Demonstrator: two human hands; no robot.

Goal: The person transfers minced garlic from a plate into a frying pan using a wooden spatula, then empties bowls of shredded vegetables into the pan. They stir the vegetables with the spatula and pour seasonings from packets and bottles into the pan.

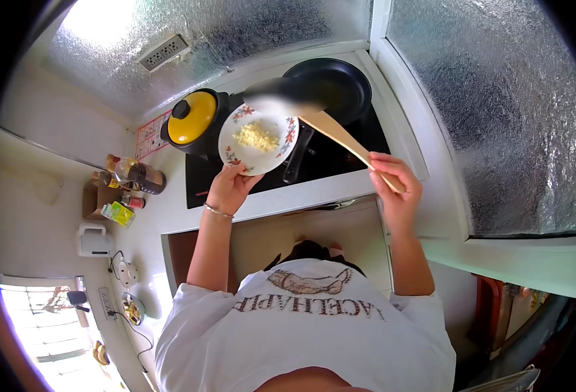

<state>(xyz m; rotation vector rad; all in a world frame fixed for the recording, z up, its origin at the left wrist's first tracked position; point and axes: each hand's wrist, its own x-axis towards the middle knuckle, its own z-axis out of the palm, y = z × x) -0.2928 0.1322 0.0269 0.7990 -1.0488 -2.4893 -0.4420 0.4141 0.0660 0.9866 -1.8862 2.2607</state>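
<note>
My left hand (230, 190) grips the near rim of a white plate (276, 159) with a red flower pattern, held over the cooktop. Finely chopped pale yellow bits (256, 138), which look like minced garlic, lie in a small heap on it. My right hand (398, 187) is closed around the handle of a wooden spatula (340, 136). The spatula's far end reaches up beside the plate's right edge, where a blurred patch hides its tip. Behind it sits a black frying pan (340, 88), its black handle (294, 157) pointing toward me.
A black pot with a yellow lid (194, 117) stands left of the plate on the black cooktop (360, 147). Bottles (145, 176) and a green packet (119, 213) sit on the left counter. Foil-like silver panels (490, 117) line the back and right.
</note>
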